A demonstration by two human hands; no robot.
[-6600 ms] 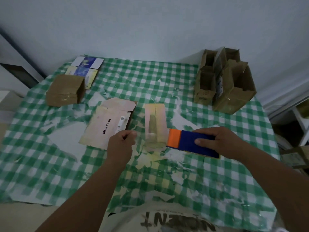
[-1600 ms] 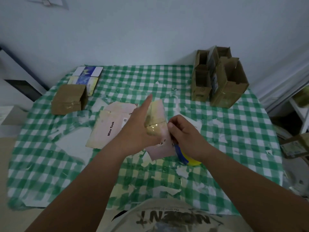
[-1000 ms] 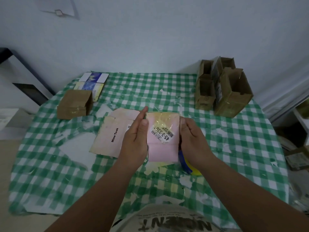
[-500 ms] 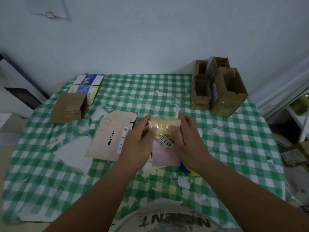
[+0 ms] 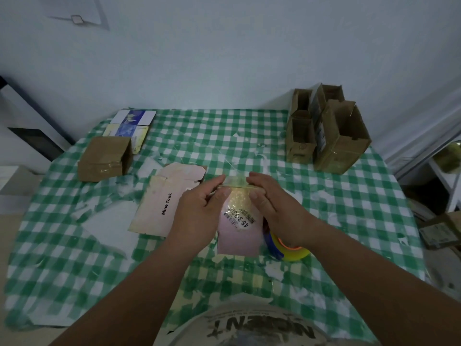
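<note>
Pink box (image 5: 238,237) sits about midway along the tabletop (image 5: 361,208), a little toward the near edge, held between both hands with its long side pointing away from the person. Whether its lower end rests on the green checked cloth (image 5: 74,258) cannot be told. A white label (image 5: 238,218) with a barcode and printed numbers is stuck on the face turned to the camera, and a strip of yellowish clear tape (image 5: 237,193) covers the upper part of that face and wraps over the top end.

The left hand (image 5: 199,211) grips the box's top left corner, thumb on the taped face and fingers curled over the far edge. The right hand (image 5: 272,208) grips the top right corner in the same way, its thumb pressing the tape.

A tape roll (image 5: 287,248), blue and yellow with an orange core, lies just beside the box's lower right corner, under the right wrist. A flat pink carton (image 5: 159,208) printed "Mine Took" lies just left of the left hand. A closed brown box (image 5: 104,158) sits toward the left edge, with cards (image 5: 132,121) beyond it at the far left corner. Open brown boxes (image 5: 326,136) stand at the far right corner.
</note>
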